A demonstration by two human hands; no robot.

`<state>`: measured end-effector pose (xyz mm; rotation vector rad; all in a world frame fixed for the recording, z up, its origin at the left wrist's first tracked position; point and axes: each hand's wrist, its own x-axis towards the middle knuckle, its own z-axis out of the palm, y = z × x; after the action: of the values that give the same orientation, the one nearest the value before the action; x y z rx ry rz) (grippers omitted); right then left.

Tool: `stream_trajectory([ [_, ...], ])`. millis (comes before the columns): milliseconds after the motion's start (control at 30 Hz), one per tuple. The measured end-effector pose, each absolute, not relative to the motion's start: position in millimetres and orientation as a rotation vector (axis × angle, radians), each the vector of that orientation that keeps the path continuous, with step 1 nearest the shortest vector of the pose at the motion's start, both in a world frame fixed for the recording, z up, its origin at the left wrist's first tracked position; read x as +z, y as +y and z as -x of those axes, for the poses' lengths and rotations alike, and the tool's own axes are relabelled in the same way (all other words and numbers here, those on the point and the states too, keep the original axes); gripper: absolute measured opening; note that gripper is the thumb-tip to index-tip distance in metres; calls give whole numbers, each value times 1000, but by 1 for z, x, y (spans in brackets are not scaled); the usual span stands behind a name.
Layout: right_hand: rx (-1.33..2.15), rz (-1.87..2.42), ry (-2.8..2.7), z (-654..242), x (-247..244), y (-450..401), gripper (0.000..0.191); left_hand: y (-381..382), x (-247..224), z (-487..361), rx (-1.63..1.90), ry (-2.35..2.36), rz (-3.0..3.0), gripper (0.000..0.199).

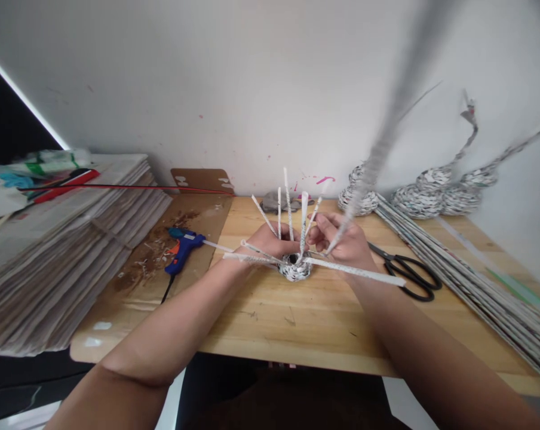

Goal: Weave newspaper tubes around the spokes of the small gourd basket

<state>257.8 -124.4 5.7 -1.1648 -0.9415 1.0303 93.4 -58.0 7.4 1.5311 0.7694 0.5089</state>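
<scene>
A small woven paper basket [295,272] sits low over the wooden table, with several rolled newspaper tubes standing up and fanning out from its rim. My left hand [269,240] is closed around the basket's far left side, its fingers partly hidden behind the upright tubes. At the right side, my right hand [344,239] pinches a long paper tube [364,179] close to the rim. That tube rises toward the camera and is blurred. One flat-ended tube [359,272] sticks out to the right, in front of my right wrist.
Black-handled scissors [413,275] lie right of my right hand, beside a long bundle of paper tubes [458,280]. Finished woven gourd shapes [417,197] stand against the wall. A blue glue gun [183,251] rests on brown cardboard [131,292] at left, near stacked newspapers [73,251].
</scene>
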Motion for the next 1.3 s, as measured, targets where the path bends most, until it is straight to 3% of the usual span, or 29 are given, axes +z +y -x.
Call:
stream_trajectory([
  [167, 1075, 1127, -932, -257, 4, -126, 53, -58, 10, -92, 586, 855, -1386, 28],
  [467, 1063, 1089, -611, -262, -1, -119, 32, -48, -1, -94, 862, 906, -1354, 22],
  [567, 1072, 1089, -714, -260, -3, -120, 23, -48, 3, -94, 925, 901, -1339, 22],
  [733, 1056, 1235, -1043, -253, -7, -122, 28, -51, 9, -94, 871, 910, -1399, 15],
  [967, 797, 1330, -1246, -251, -6, -127, 12, -52, 3, -96, 925, 944, -1384, 18],
  [1300, 939, 1237, -1083, -251, -17, -120, 22, -47, 1, -97, 959, 921, -1339, 24],
])
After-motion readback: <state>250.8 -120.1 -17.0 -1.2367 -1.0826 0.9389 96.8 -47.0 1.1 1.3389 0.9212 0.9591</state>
